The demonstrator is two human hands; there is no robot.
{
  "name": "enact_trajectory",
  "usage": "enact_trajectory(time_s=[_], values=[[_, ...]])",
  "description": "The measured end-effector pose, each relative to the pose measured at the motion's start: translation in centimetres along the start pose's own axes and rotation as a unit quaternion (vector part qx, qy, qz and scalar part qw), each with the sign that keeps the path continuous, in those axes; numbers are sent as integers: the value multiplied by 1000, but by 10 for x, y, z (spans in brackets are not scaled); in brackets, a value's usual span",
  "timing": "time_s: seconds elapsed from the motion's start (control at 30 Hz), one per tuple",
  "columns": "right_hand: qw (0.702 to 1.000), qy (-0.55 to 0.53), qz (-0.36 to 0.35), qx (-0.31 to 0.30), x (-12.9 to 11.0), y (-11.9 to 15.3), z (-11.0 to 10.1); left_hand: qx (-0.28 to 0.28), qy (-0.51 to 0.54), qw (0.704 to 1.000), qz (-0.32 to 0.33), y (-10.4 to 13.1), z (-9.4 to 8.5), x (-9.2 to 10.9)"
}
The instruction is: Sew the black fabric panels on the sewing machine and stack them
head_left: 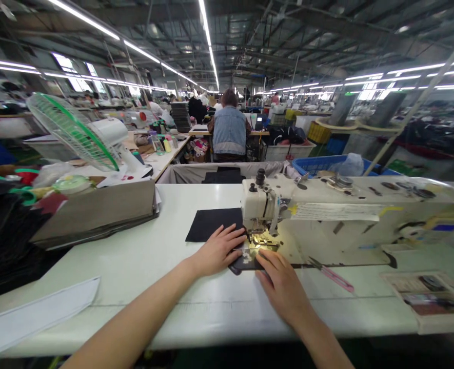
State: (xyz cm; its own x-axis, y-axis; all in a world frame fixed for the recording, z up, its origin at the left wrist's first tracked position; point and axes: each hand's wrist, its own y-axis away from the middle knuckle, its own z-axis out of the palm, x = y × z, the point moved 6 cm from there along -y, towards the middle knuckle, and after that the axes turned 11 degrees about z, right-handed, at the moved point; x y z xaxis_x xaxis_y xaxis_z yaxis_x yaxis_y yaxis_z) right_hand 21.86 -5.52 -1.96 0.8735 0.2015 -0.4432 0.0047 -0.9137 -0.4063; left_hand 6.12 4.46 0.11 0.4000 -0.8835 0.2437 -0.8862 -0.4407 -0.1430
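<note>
Left hand (221,249): fingers slightly spread on cloth (211,223), back from bench (327,312) front edge. Right hand (282,277): fingers together. Keep cloth flat imo.

Had the left hand (219,248) spread over the near edge of some black fabric (209,224), and the right hand (282,282) close by at the lit plate (265,242) of the sewing machine (315,192). Spotted pink-handled snips (336,278) to the right, a green-rimmed fan (82,134) far left, and way off, a person (229,110) in a denim vest (229,130), seen from behind.
</note>
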Motion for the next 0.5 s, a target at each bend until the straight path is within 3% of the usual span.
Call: enact_trajectory(time_s=[0.13, 0.2, 0.33, 0.43, 0.5], values=[[1000, -8, -11, 6, 5, 2, 3, 19, -31, 999, -5, 14, -8, 10], [1000, -10, -16, 9, 7, 3, 5, 45, -69, 995, -52, 21, -14, 10], [999, -11, -27, 18, 10, 5, 6, 42, -104, 978, -178, 34, -15, -3], [999, -11, -37, 29, 12, 6, 7, 15, -99, 971, -219, 42, -16, -17], [998, -15, -50, 42, 13, 8, 7, 32, -114, 962, -245, 51, -29, -31]])
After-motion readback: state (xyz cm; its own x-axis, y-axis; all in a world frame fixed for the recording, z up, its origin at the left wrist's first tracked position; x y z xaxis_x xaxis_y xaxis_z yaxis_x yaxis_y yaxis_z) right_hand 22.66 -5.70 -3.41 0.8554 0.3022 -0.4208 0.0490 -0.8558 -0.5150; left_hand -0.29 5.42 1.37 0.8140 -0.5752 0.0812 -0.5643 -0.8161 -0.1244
